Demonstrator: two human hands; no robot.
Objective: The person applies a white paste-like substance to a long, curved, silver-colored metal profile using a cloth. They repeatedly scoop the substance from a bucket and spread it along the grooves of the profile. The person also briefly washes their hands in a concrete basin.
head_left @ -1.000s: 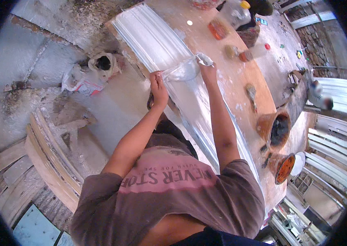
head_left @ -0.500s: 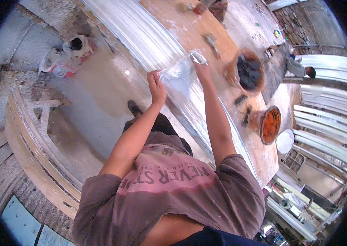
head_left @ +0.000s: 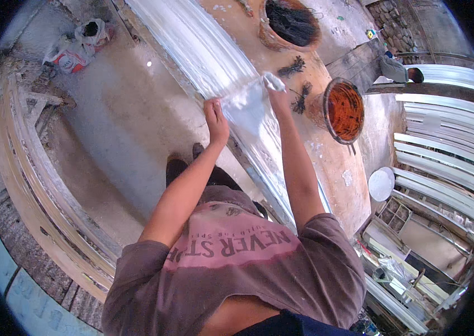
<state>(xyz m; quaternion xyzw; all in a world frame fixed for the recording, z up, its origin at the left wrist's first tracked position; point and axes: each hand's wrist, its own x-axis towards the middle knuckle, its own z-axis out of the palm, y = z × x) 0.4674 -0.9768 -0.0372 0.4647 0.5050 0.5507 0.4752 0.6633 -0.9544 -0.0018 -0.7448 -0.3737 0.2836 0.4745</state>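
Note:
A long white ridged strip (head_left: 192,39), wet and shiny like plaster moulding, runs along the bench in front of me. Across it lies a thin, pale, glossy sheet (head_left: 248,115), roughly triangular, its exact kind unclear. My left hand (head_left: 215,119) is closed on the sheet's left corner, at the strip's left edge. Its right corner is gripped in my right hand (head_left: 277,94), where white paste covers the fingers. The sheet touches the strip's surface; its underside is hidden.
Right of the strip, the wooden board (head_left: 332,179) bears an orange-lined bucket (head_left: 344,112), a basin of black material (head_left: 290,25) and dark fibrous clumps (head_left: 293,67). Bags (head_left: 74,53) stand on the floor at left, near curved wooden planks (head_left: 27,185). Another person (head_left: 396,70) bends at far right.
Buckets and clumps have shifted up and left in view as I moved back along the strip, both hands still holding the sheet. The brush on the board has nearly left view.

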